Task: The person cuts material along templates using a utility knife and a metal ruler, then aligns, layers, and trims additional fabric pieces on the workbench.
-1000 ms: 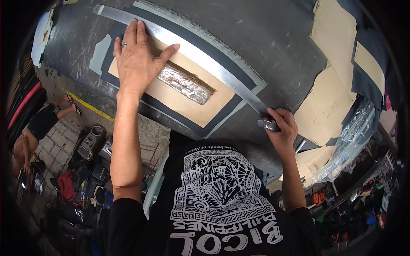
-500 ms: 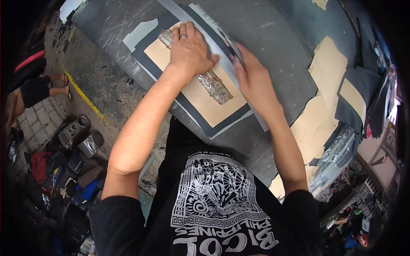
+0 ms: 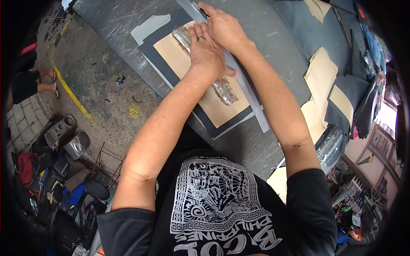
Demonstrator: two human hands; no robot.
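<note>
My left hand (image 3: 208, 54) lies over a foil-like, tape-wrapped bar (image 3: 225, 93), fingers stretched out and thumb reaching toward a long grey metal ruler (image 3: 250, 93). Beneath the bar is a tan rectangular board (image 3: 205, 110), laid on a larger dark sheet (image 3: 208, 124). A pale grey sheet (image 3: 149, 28) sticks out at the far left corner. Just beyond the left fingers, my right hand (image 3: 225, 29) is closed around a slim dark tool (image 3: 201, 12) that looks like a cutter knife, beside the ruler's far part. Its tip is hidden.
The dark scratched worktable (image 3: 277, 55) carries tan offcuts (image 3: 320, 72) and dark sheets (image 3: 351, 91) on the right. On the floor at left are speakers (image 3: 79, 144), piled bags (image 3: 27, 166) and a yellow line (image 3: 71, 90). Another person's feet (image 3: 54, 83) stand there.
My right hand has moved away from me along the ruler, from its middle to its far part. The left hand stays on the bar. The whole view has shifted slightly.
</note>
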